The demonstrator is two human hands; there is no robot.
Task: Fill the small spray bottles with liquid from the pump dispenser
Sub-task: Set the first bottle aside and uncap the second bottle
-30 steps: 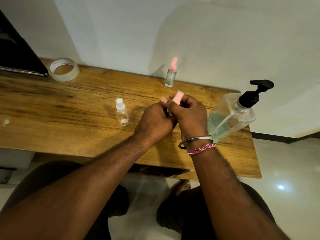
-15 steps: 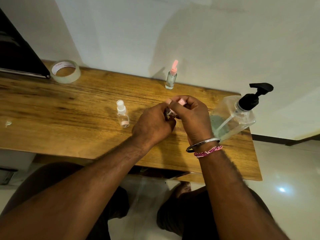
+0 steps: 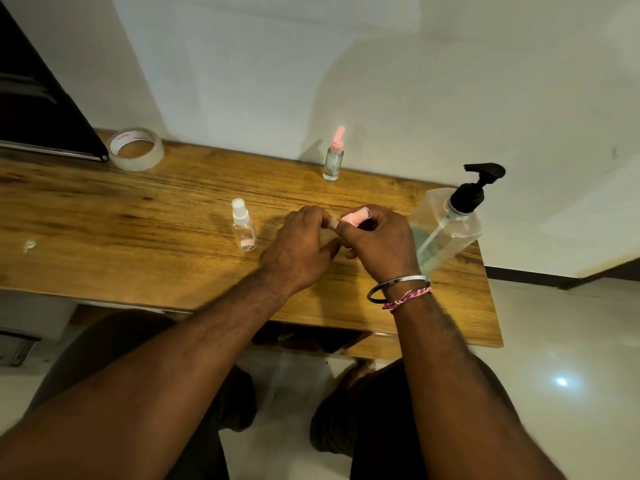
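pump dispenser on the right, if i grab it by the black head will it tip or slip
The pump dispenser looks only partly filled, liquid low in its clear body, so probably lightish and steadier than a full one. Its tall black pump head sits high, so a sideways push there could tip it. The smooth plastic walls may be slippery.

Pink cap (image 3: pixel 356 216) in the right hand (image 3: pixel 379 245); beyond the hands a pink-topped clear bottle (image 3: pixel 334 157); black pump (image 3: pixel 476 187) right of them; brown wood-grained table (image 3: pixel 104 220) beneath.
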